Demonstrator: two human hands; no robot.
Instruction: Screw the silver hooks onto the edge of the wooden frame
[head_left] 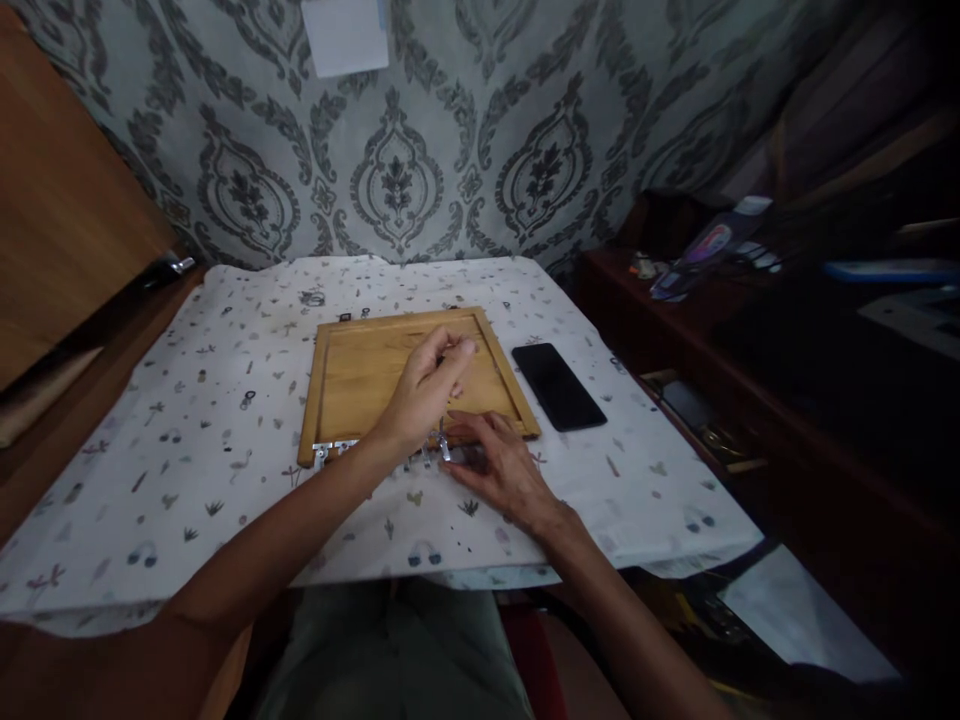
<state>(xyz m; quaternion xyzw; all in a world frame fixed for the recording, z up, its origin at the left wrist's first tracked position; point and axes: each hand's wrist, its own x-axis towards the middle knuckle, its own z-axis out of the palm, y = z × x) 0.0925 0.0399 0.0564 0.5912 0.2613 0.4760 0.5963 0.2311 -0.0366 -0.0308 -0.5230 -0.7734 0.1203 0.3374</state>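
A framed wooden board (360, 370) lies flat on the cloth-covered table, with several small shiny metal hooks (321, 455) along its near edge. Above the board's right half, my left hand (431, 385) is closed, fingers curled together; a thin dark shaft seems to run down beneath it, but whatever the fist holds is mostly hidden. My right hand (499, 455) rests at the near edge, thumb and fingers pinching a metal hook (445, 448) against the wood. The left forearm crosses in front of part of the hook row.
A black phone (559, 387) lies right of the board on the patterned tablecloth (225, 400). Wooden furniture (67, 200) stands at the left. On the right, a dark red cabinet (675, 330) carries a clear bottle (709, 250), with an open drawer (697, 420) below.
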